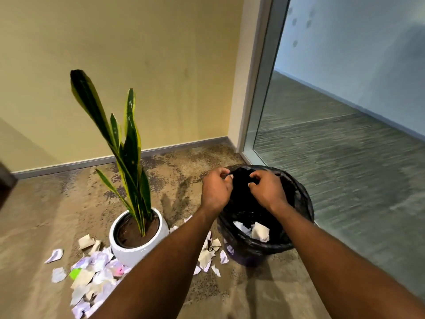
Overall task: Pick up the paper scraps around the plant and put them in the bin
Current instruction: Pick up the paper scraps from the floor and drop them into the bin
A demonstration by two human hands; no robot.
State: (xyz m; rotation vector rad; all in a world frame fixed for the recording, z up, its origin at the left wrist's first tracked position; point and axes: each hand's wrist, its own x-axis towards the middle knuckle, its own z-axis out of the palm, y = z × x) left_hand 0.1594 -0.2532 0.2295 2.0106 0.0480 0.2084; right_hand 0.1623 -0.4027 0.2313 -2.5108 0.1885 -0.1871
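Paper scraps (92, 272) (torn, crumpled) lie beside the glossy white pot (138, 252); left hand (217, 189) and right hand (268, 192) pinch the shiny black bin liner (299, 196).

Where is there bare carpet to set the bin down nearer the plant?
Bare carpet lies behind the white pot, up to the skirting board, and on the near side of the bin. Crowded: the scrap pile left-front of the pot, and the scraps in the gap between pot and bin.
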